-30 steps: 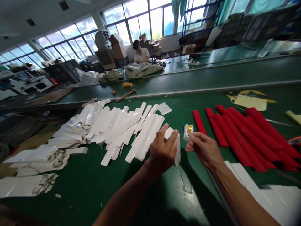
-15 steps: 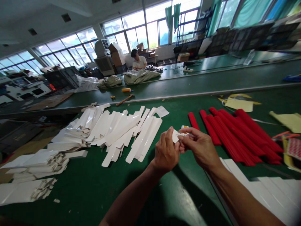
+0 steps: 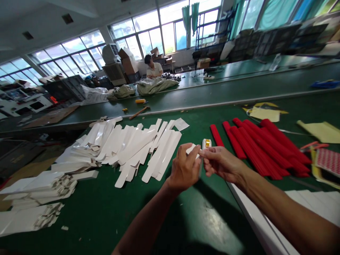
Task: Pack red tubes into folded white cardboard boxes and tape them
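My left hand [image 3: 184,166] is closed around a small white card piece [image 3: 193,150], which pokes out above its fingers. My right hand [image 3: 221,162] pinches at the right edge of that piece, thumb and forefinger together; whatever lies between those fingertips is too small to make out. Just beyond the right fingers sits a small white item with a gold-yellow patch [image 3: 206,143]. Under my right forearm runs a long white box [image 3: 247,203]. Left of my hands, flat white cartons [image 3: 164,152] lie in a loose, overlapping spread.
Red tubes [image 3: 265,148] lie side by side on the right of the green table [image 3: 106,216]. Stacked white cartons [image 3: 34,219] stand at the left. A hammer [image 3: 138,112] and a yellow roll [image 3: 140,101] are farther back. A person [image 3: 154,67] sits across the room.
My right hand has shifted slightly away from the left, and the gold-patched item behind it shows more. The view has turned a little; more of the long white box is visible.
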`<control>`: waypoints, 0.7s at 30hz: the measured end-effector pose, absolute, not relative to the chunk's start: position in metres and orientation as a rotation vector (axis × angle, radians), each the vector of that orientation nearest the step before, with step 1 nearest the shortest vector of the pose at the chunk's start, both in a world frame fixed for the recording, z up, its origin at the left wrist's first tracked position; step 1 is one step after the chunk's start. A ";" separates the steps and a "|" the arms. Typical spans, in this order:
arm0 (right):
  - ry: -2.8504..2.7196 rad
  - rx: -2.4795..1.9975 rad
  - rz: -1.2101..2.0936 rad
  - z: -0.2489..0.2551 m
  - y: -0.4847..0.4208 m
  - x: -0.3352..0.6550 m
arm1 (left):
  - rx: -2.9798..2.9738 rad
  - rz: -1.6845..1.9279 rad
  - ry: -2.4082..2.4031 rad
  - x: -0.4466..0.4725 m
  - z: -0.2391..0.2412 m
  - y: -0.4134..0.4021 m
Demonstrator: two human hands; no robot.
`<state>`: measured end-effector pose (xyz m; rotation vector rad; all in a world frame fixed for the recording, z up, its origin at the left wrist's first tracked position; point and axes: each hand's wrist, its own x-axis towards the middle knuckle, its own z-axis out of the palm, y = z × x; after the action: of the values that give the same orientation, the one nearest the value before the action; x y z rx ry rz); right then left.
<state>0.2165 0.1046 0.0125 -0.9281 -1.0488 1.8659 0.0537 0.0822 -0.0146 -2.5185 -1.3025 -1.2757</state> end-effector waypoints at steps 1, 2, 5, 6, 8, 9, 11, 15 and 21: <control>-1.023 -0.928 1.839 0.007 0.102 0.214 | -2.560 -1.274 -1.301 0.051 -0.012 0.083; -0.999 -0.921 1.789 0.001 0.100 0.211 | -2.599 -1.271 -1.297 0.049 -0.011 0.083; -0.981 -0.905 1.607 -0.021 0.097 0.200 | -2.683 -1.268 -1.304 0.042 -0.010 0.084; -1.000 -0.935 1.564 -0.028 0.097 0.197 | -2.703 -1.273 -1.312 0.040 -0.010 0.084; -1.067 -1.032 1.472 -0.041 0.100 0.193 | -2.742 -1.285 -1.322 0.036 -0.011 0.085; -1.115 -1.089 1.415 -0.046 0.102 0.191 | -2.759 -1.292 -1.325 0.034 -0.010 0.085; -1.219 -1.179 1.294 -0.053 0.107 0.190 | -2.779 -1.308 -1.334 0.032 -0.009 0.087; -1.452 -1.305 1.031 -0.071 0.115 0.191 | -2.753 -1.359 -1.359 0.029 -0.006 0.092; -1.959 -1.557 0.358 -0.133 0.111 0.188 | -2.569 -1.504 -1.505 0.044 -0.021 0.105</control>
<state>0.1882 0.1114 -0.1327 -1.5575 -1.9593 0.3582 0.0444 0.1049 -0.0205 -2.5687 -1.5046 -1.5035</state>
